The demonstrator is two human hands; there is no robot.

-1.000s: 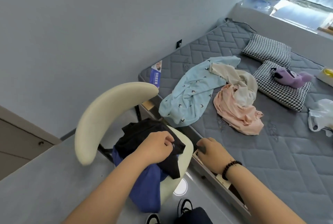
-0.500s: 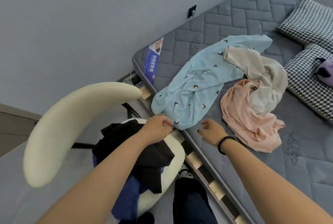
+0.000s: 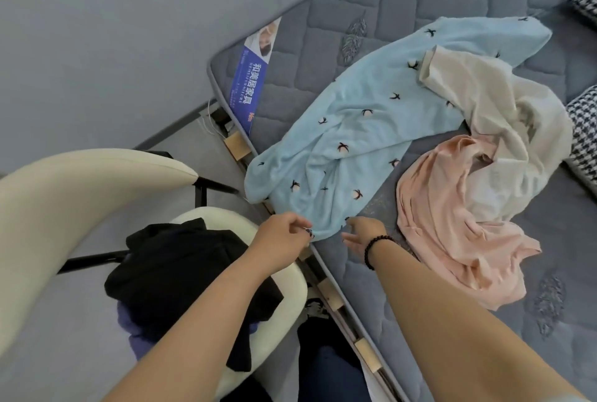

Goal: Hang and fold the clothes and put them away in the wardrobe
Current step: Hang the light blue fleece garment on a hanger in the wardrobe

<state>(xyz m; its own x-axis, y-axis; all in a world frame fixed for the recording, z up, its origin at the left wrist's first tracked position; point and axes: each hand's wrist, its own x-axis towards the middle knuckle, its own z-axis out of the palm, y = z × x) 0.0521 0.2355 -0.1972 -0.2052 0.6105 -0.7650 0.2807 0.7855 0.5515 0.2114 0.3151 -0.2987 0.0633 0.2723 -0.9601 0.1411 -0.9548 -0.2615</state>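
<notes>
Nearest the viewer, the cream chair stood beside the bed with a black garment heaped on its seat over a blue-violet garment; neither hand touched them now. One second earlier both hands had been down at the chair, the left on the black garment and the right at the seat's edge; half a second earlier they had risen to the mattress edge.

At the near edge of the grey quilted mattress, the left hand was closed, its fingertips pinching the lower hem of the light blue garment. The right hand, wearing a dark bead bracelet, lay just beside the same hem with fingers spread and relaxed, holding nothing; whether it touched the cloth could not be told.

The light blue garment lay spread across the mattress, its near end overhanging the edge. Beyond it a cream garment overlapped its far part, and a pink garment lay crumpled to the right. Farther off, houndstooth pillows showed at the frame's edge.

The shift suggested that the chair's clothes were set aside for now and that the light blue garment was the next piece to be drawn out for folding or hanging. No wardrobe was visible.
</notes>
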